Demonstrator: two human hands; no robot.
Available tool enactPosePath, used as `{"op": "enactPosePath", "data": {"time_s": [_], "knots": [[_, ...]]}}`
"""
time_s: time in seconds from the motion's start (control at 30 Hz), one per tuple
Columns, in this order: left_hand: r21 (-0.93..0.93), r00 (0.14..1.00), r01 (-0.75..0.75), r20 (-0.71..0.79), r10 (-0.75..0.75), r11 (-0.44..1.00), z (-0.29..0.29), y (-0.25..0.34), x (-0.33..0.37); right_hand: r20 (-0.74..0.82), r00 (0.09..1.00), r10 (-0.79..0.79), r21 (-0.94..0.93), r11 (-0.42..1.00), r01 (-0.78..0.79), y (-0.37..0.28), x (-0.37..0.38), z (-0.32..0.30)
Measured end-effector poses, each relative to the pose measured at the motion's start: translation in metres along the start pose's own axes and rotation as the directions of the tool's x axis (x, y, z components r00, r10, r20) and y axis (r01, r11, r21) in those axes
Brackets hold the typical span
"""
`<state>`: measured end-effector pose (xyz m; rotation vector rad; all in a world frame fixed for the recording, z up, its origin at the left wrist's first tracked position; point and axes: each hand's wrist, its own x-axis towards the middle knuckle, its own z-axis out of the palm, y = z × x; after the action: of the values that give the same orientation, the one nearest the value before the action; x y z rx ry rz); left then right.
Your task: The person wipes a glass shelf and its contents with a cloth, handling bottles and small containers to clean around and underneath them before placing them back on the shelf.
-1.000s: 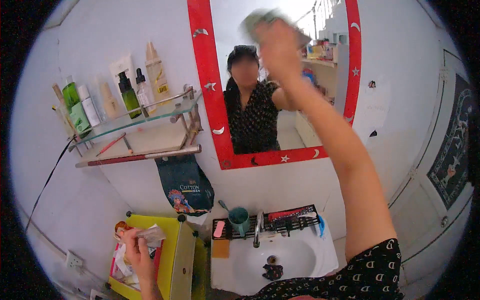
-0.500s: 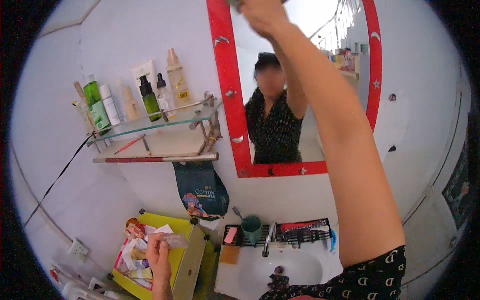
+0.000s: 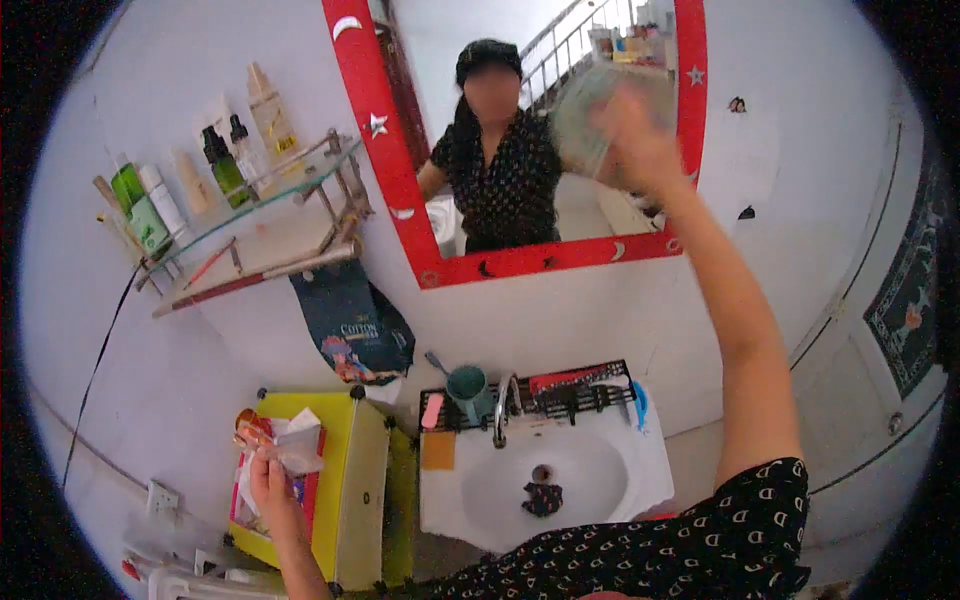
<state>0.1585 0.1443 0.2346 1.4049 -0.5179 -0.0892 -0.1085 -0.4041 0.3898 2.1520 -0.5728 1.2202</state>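
In my left hand (image 3: 274, 482), closed at the lower left, is a small translucent packet (image 3: 302, 454). The hand is over a pink-edged box (image 3: 314, 488) of small items on a yellow cabinet (image 3: 348, 445). My raised right hand (image 3: 645, 150) is smeared by motion in front of the lower right of a red-framed mirror (image 3: 510, 270). A pale greenish, cloth-like thing (image 3: 585, 108) goes with it, too blurred to name exactly. The mirror also reflects my upper body in a black patterned top.
A glass shelf (image 3: 225, 220) with several bottles and tubes hangs left of the mirror, above a dark bag (image 3: 350, 325). Below is a white sink (image 3: 650, 480) with a tap (image 3: 502, 410), a green cup (image 3: 467, 385) and a dark rag (image 3: 542, 500) in the basin.
My right hand has come down from the mirror's top left to its lower right side. My left hand and its packet shifted slightly left. The view has tilted down.
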Motion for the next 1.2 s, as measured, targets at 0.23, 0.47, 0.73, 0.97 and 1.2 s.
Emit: {"op": "enactPosePath", "data": {"time_s": [0.23, 0.47, 0.73, 0.97, 1.2], "knots": [[-0.549, 0.993, 0.109, 0.106, -0.060, 0.829, 0.015, -0.016, 0.062, -0.273, 0.936, 0.221, -0.050, 0.969, -0.244, -0.036, 0.011, 0.009], [-0.560, 0.909, 0.336, 0.403, -0.105, 0.757, -0.003, 0.033, 0.170, -0.070, 0.813, -0.578, 0.309, 0.762, 0.568, -0.157, -0.062, 0.014], [0.412, 0.869, -0.495, 0.219, 0.445, 0.765, 0.047, 0.122, 0.211, -0.464, 0.728, -0.505, 0.304, 0.681, 0.666, -0.298, 0.078, -0.088], [0.806, 0.823, -0.536, 0.433, 0.368, 0.250, 0.063, 0.123, 0.235, 0.140, 0.953, -0.269, 0.497, 0.851, 0.168, -0.332, 0.109, -0.058], [0.840, 0.797, -0.507, 0.374, 0.474, 0.191, 0.005, 0.112, 0.287, 0.264, 0.924, -0.276, 0.564, 0.822, 0.085, -0.351, 0.138, -0.031]]}}
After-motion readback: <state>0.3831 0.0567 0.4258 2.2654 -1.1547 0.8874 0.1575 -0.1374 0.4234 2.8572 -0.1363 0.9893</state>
